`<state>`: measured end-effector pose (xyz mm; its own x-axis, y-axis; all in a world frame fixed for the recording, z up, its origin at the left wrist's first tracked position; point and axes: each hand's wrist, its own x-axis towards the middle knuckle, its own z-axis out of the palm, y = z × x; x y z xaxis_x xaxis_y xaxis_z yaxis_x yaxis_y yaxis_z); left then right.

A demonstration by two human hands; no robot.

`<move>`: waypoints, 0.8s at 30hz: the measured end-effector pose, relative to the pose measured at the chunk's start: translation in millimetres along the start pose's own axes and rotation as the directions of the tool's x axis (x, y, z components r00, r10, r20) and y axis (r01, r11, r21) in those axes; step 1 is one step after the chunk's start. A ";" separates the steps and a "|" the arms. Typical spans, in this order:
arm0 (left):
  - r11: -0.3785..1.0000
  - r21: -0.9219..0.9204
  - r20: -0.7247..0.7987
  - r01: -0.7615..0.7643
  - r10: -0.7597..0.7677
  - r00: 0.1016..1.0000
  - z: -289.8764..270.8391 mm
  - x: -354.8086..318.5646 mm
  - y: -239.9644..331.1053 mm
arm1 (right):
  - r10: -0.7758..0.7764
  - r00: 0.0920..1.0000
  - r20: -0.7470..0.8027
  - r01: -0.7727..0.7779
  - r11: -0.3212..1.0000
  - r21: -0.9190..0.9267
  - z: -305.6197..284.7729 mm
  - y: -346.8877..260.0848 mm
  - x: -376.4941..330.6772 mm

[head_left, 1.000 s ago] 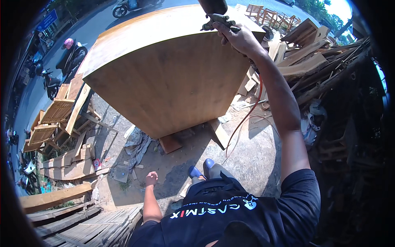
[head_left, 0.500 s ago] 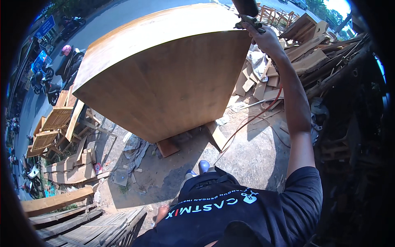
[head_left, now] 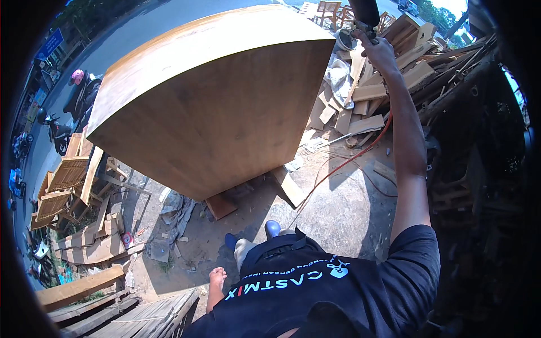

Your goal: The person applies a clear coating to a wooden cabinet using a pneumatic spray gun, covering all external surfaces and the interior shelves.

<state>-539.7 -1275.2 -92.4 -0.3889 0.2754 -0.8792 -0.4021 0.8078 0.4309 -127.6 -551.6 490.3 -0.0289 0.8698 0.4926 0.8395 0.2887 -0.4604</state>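
My right hand [head_left: 380,54] is closed around the handle of a spray gun [head_left: 365,13] with a dark cup on top, held high at the end of my stretched arm. The gun is beside the far right corner of a large wooden cabinet [head_left: 225,112]. Sunlight glares off its pale top, while the brown panel facing me is in shade. A gap separates the gun from the wood. My left hand [head_left: 217,276] hangs low by my waist, fingers curled in, with nothing visible in it.
A red hose [head_left: 355,158] trails over the ground below my right arm. Offcuts of wood [head_left: 360,96] are heaped at the right. Wooden folding chairs [head_left: 62,180] and planks [head_left: 81,287] line the left. Wood blocks [head_left: 288,187] prop the cabinet; motorcycles [head_left: 59,132] stand by the road.
My right hand and the spray gun have shifted right, away from the cabinet's corner. The cabinet sits slightly further left in view. More of my left hand shows beside my shirt.
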 end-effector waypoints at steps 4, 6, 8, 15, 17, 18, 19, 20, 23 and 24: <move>0.984 0.147 -0.073 -0.102 0.113 0.991 -21.7 24.1 9.0 | 0.009 0.982 0.189 -0.042 0.984 0.174 -3.4 -70.7 -37.3; 0.984 0.113 -0.087 -0.137 0.147 0.985 -43.2 35.8 6.3 | -0.057 0.973 0.224 0.008 0.977 0.212 9.1 -101.8 -56.5; 0.992 -0.061 -0.050 -0.110 0.107 0.993 -45.8 43.2 20.2 | -0.105 0.963 0.247 0.053 0.976 0.210 16.2 -135.5 -69.7; 0.983 0.062 0.047 -0.173 0.171 0.984 -129.3 72.3 26.0 | -0.174 0.934 0.313 0.145 0.983 0.115 36.7 -251.8 -112.5; 0.985 0.121 0.007 -0.123 0.123 0.992 -144.5 75.2 31.7 | -0.207 0.929 0.308 0.204 0.978 0.042 43.6 -282.0 -126.1; 0.987 0.130 0.044 -0.091 0.086 0.995 -156.8 81.1 30.0 | -0.221 0.923 0.314 0.212 0.975 0.063 50.6 -295.3 -133.1; 0.991 0.093 0.050 -0.101 0.096 0.994 -169.0 88.2 24.1 | -0.223 0.919 0.325 0.211 0.975 0.072 55.0 -309.0 -139.1; 0.992 0.055 0.054 -0.110 0.107 0.993 -181.2 93.7 16.5 | -0.227 0.914 0.337 0.211 0.974 0.083 58.2 -323.6 -144.4; 0.985 -0.147 0.186 -0.086 0.113 0.976 -224.9 114.2 -3.8 | -0.242 0.894 0.377 0.200 0.969 0.146 70.8 -357.4 -156.3; 0.985 -0.069 0.110 -0.160 0.167 0.980 -203.3 104.9 6.4 | -0.246 0.892 0.379 0.208 0.968 0.140 72.4 -366.3 -161.6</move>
<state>-751.6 -1347.1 -140.5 -0.3574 0.4618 -0.8118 -0.3908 0.7155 0.5791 -469.8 -769.0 525.9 -0.4380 0.8565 0.2730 0.7306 0.5161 -0.4470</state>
